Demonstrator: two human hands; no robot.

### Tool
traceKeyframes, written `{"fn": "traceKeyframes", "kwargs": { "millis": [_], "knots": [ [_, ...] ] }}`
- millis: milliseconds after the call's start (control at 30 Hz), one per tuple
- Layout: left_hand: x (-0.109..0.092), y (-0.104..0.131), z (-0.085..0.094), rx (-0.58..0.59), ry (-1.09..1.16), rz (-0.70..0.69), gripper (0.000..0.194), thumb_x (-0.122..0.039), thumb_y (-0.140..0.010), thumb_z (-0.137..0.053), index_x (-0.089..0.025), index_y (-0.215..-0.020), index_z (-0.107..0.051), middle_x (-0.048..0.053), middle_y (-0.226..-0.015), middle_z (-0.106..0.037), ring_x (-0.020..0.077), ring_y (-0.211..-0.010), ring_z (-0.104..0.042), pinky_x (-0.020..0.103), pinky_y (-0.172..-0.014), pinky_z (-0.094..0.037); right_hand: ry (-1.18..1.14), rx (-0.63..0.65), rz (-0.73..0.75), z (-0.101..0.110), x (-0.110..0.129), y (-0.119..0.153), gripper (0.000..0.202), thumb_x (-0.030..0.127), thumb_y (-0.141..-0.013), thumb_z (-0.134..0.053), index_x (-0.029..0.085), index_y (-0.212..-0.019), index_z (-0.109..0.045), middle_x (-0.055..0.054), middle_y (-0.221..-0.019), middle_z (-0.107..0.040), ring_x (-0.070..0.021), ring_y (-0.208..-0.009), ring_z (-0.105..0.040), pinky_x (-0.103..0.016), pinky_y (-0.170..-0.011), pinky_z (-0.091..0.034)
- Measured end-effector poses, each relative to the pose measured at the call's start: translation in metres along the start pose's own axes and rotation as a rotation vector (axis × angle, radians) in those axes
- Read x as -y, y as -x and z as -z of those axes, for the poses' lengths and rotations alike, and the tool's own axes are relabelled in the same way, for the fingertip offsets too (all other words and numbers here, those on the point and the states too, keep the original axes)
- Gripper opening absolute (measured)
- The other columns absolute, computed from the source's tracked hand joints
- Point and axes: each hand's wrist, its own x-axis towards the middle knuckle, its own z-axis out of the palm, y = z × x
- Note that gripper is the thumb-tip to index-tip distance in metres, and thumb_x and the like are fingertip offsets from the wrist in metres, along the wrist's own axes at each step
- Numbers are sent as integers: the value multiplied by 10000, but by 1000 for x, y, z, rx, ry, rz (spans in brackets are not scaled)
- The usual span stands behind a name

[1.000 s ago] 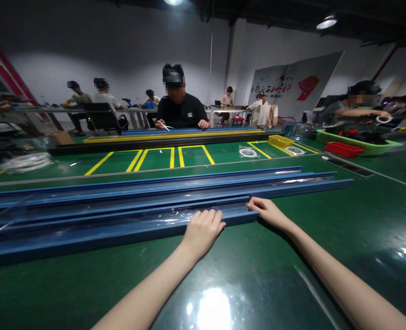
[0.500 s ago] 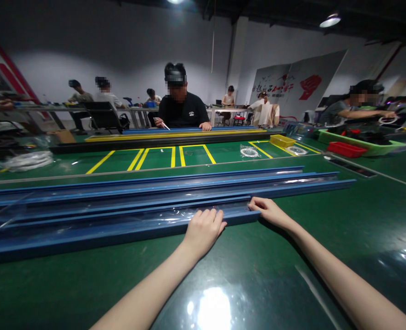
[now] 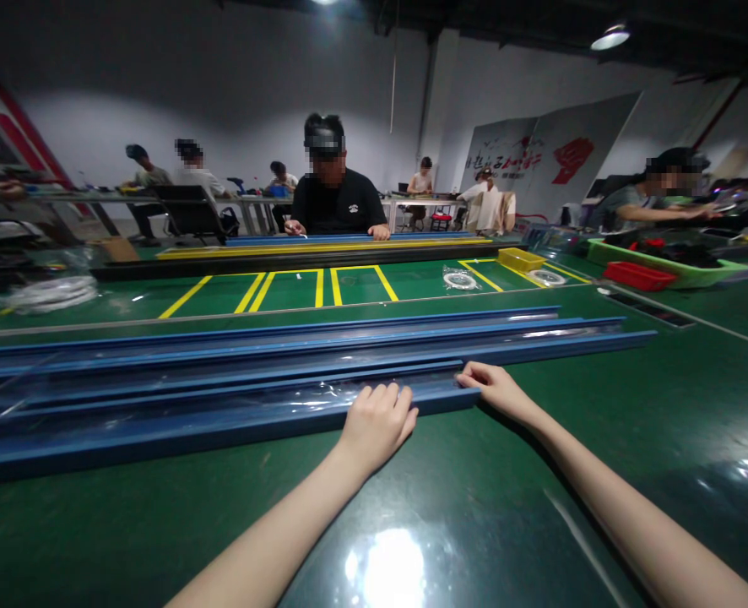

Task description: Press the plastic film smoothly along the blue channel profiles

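Note:
A long blue channel [image 3: 222,422] lies nearest me on the green table, with shiny clear plastic film [image 3: 323,395] inside it. My left hand [image 3: 377,415] rests over its near wall, fingers curled across the edge and closed on it. At the channel's right end is my right hand [image 3: 489,384], its thumb and fingers pinched together at the open end. Whatever is between those fingertips is hidden; I cannot tell film from channel there. Just behind lie more blue channels [image 3: 577,342], roughly parallel, also with glossy film.
Beyond a strip of yellow tape marks [image 3: 319,290] lie black and yellow lengths [image 3: 222,253]. A co-worker [image 3: 339,198] sits opposite. White coils [image 3: 459,279], a yellow tray [image 3: 519,260], a red tray [image 3: 638,275] and a green basket [image 3: 696,272] stand on the right.
My hands and the blue channels hold almost the same position. Across the table, the co-worker's hand with a thin white item has lowered, and the person at right has shifted their hands.

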Motion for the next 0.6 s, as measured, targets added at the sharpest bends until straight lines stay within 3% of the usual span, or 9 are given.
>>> {"fn": "traceKeyframes", "kwargs": {
  "millis": [233,400,600],
  "knots": [
    [-1,-1,1,16,-1,36,209,-315,-804,-399,-162,-857,-531,44,-731,-557,173,-671,-508,299,-578,-321,-90,-38,-2,2,2,0,254,431,-698,-487,184,-638,-494,26,-589,-496,-106,-564,-438,-220,-535,-340],
    [-1,-2,1,22,-16,51,198,-322,-794,-401,-166,-777,-521,41,-706,-550,179,-660,-504,303,-571,-320,-127,-22,18,5,5,0,225,347,-742,-417,179,-655,-538,12,-617,-529,-117,-610,-466,-230,-591,-358],
    [-1,-2,1,26,1,74,189,-328,-773,-425,-168,-709,-502,37,-671,-535,183,-652,-500,307,-570,-333,-192,24,2,4,4,1,166,323,-709,-482,171,-668,-536,8,-653,-546,-118,-634,-486,-232,-614,-369]
  ]
}}
